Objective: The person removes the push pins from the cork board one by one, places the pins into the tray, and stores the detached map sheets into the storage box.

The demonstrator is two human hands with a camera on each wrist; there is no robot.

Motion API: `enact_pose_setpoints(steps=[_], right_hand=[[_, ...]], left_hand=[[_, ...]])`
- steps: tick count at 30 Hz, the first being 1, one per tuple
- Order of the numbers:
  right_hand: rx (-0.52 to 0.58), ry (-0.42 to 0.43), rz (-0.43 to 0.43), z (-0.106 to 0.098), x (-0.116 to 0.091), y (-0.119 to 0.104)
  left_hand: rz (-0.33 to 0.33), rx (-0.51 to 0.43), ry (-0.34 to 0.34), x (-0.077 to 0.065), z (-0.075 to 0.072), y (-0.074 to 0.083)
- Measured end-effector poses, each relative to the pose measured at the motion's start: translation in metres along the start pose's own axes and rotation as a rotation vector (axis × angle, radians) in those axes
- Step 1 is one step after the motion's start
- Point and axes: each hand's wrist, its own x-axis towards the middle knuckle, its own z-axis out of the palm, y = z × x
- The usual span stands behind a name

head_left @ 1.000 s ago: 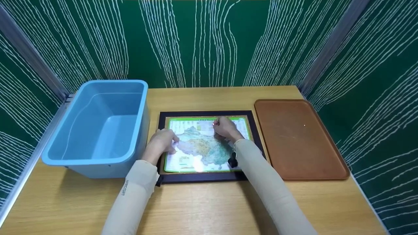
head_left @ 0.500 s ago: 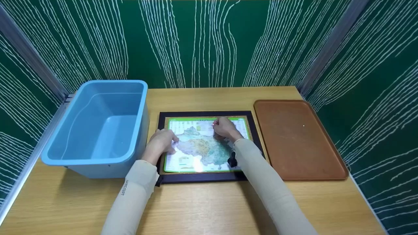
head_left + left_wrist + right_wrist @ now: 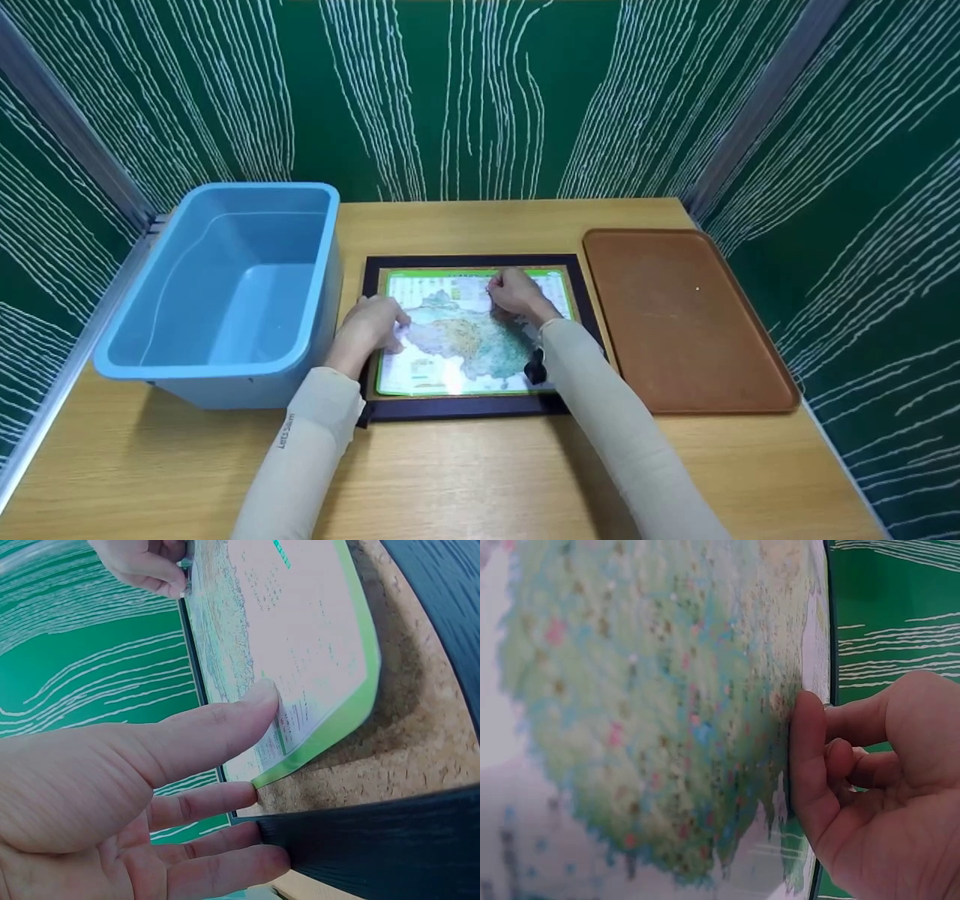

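A laminated map (image 3: pixel 450 337) with a green border lies on a cork board (image 3: pixel 420 772) with a black frame (image 3: pixel 465 407). My left hand (image 3: pixel 373 324) is at the map's left side. In the left wrist view its thumb rests on the sheet, while the straight fingers reach the map's corner and the black frame. My right hand (image 3: pixel 517 294) is at the upper right part of the map, thumb and forefinger pinching a small pale push pin (image 3: pixel 184 564), mostly hidden by the fingertips. In the right wrist view its fingers are curled against the sheet.
A deep blue plastic tub (image 3: pixel 311 330) stands to the left of the board. On the right lies a brown tray (image 3: pixel 690 330), close to the frame. Green walls with white wavy lines (image 3: pixel 480 105) enclose the back and sides of the wooden table (image 3: pixel 465 480).
Both hands stay where they were. The pale spot at the right fingertips shows less now than a second ago.
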Motion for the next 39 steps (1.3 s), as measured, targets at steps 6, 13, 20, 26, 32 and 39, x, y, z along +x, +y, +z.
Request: enact_pose_setpoints(steps=[6,13,20,26,32,39], right_hand=[[0.006,-0.006,0.019,0.0007,0.0008,-0.0007],[0.069,-0.008,0.022,0.0018,-0.001,0.0014],[0.114,0.016,0.043,0.0018,-0.0009,0.0016],[0.128,0.028,0.036,0.0023,-0.0016,0.0012],[0.155,0.018,0.017,0.0022,-0.0018,0.0021],[0.176,-0.016,-0.022,-0.0021,0.0022,0.0064]], left_hand=[[0.01,0.019,0.0,0.0003,0.0008,-0.0017],[-0.008,-0.028,0.005,-0.0002,0.0021,-0.0022],[-0.01,-0.039,0.006,-0.0016,0.0001,-0.001],[-0.008,-0.022,0.005,-0.0018,-0.0001,-0.0017],[-0.005,-0.012,0.008,-0.0017,-0.0004,-0.003],[0.017,-0.001,0.007,0.0001,0.0005,-0.0025]])
